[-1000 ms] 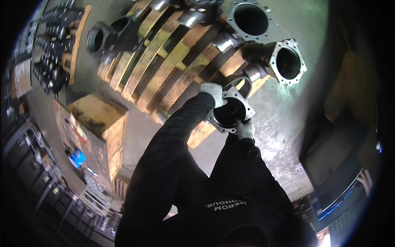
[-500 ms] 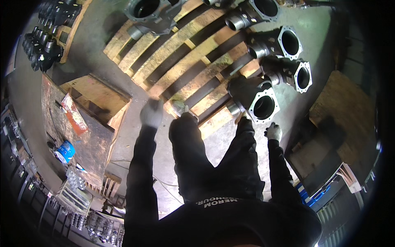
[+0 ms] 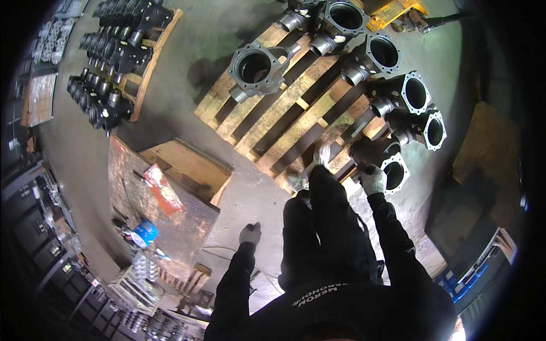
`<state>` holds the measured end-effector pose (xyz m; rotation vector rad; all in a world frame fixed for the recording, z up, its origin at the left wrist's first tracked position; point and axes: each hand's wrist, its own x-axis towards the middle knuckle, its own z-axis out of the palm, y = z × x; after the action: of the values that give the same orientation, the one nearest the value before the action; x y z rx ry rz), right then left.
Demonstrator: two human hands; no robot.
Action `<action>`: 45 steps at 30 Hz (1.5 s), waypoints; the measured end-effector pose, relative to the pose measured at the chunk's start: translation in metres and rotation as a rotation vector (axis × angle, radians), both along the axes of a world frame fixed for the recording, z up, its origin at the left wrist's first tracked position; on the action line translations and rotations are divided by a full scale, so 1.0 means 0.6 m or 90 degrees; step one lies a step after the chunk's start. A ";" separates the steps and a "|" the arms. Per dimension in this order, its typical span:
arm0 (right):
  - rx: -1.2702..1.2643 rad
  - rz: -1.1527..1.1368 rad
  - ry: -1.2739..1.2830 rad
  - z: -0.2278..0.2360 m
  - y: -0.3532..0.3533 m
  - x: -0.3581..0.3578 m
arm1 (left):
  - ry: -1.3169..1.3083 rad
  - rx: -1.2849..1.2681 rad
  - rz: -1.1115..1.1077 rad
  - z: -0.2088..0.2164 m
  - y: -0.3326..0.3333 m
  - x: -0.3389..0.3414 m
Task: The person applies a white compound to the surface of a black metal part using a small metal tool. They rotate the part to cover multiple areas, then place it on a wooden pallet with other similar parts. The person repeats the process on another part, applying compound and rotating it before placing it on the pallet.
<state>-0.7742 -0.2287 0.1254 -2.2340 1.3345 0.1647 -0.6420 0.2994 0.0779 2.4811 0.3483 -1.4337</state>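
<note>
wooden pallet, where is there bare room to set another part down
The wooden pallet is bare across its middle, between the grey housing at upper left and the row of black housings on the right. The right side is crowded: housings stand close together, with the right hand at the nearest one.

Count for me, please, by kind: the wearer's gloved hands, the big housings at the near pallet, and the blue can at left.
White-gloved left hand and right hand: 2
Dark metal flanged housings at the slatted wooden pallet, one cut off above: 7
Blue cylindrical can: 1
Total: 10
</note>
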 end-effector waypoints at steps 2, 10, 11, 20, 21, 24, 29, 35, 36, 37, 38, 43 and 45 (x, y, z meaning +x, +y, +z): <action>-0.008 -0.069 -0.102 -0.010 -0.012 0.017 | -0.019 -0.030 -0.038 0.036 -0.072 0.080; 0.305 -0.270 -0.176 -0.052 -0.051 0.271 | -0.150 -0.179 -0.052 0.125 -0.391 0.440; 0.327 -0.224 -0.266 -0.053 -0.045 0.312 | -0.221 -0.188 -0.138 0.127 -0.430 0.484; 0.552 -0.249 -0.058 -0.132 -0.028 0.641 | -0.298 -0.089 -0.376 0.085 -0.713 0.793; 0.568 -0.238 -0.020 -0.145 -0.024 0.665 | -0.291 -0.097 -0.457 0.069 -0.738 0.830; 0.587 -0.311 -0.009 -0.186 -0.004 0.730 | -0.216 -0.012 -0.693 -0.008 -0.824 0.923; 0.363 -0.521 0.009 -0.228 0.043 0.810 | -0.089 -0.059 -0.989 -0.095 -0.900 1.000; 0.433 -0.448 0.141 -0.211 0.029 0.807 | -0.030 -0.016 -1.040 -0.111 -0.922 0.993; 0.435 -0.444 0.125 -0.208 0.024 0.806 | -0.031 -0.022 -1.039 -0.111 -0.922 0.992; 0.442 -0.436 0.125 -0.202 0.024 0.806 | -0.056 -0.033 -1.043 -0.110 -0.918 0.993; 0.466 -0.424 0.126 -0.199 0.021 0.805 | -0.043 -0.020 -1.057 -0.112 -0.918 0.993; 0.428 -0.439 0.052 -0.186 0.033 0.772 | -0.096 -0.100 -1.068 -0.112 -0.901 0.965; 0.438 -0.441 0.054 -0.182 0.036 0.733 | -0.118 -0.021 -1.103 -0.106 -0.892 0.926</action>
<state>-0.3343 -0.2071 0.0161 -1.1473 1.6909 0.3929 -0.0865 -0.2359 0.0144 2.6002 -2.2574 -1.3269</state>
